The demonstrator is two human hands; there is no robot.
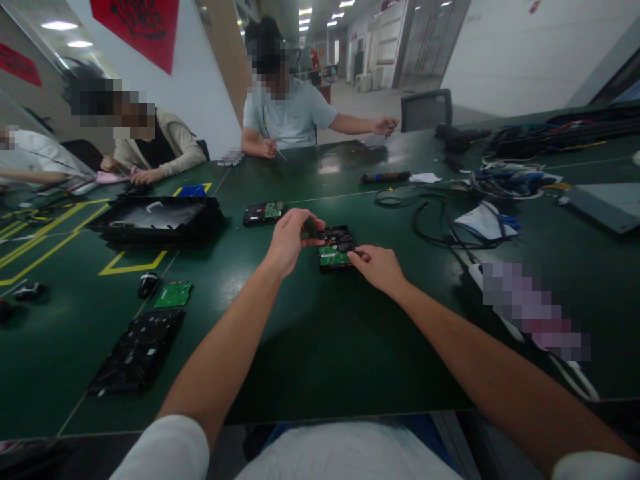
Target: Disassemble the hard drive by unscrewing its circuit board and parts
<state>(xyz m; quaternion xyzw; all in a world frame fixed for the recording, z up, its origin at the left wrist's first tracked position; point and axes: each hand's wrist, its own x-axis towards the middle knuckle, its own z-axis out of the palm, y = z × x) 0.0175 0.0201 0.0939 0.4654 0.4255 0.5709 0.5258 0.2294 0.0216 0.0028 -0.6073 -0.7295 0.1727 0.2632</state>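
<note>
A black hard disk drive [336,256] with a green circuit board on its near half lies on the table in front of me. My left hand [296,240] is at its left side, thumb and fingers curled together by the drive's edge; what they hold, if anything, is hard to make out. At the drive's right edge, my right hand [377,265] grips it between thumb and fingers. Just beyond my left hand rests a second hard disk drive [264,213], its board partly green.
Left of my arms are a loose green circuit board [173,294], a black drive casing [137,352] and a black tray [157,217]. Cables [500,181], a screwdriver [385,177] and a pixelated pouch [533,307] lie to the right. Co-workers [295,113] sit across the green table [350,353].
</note>
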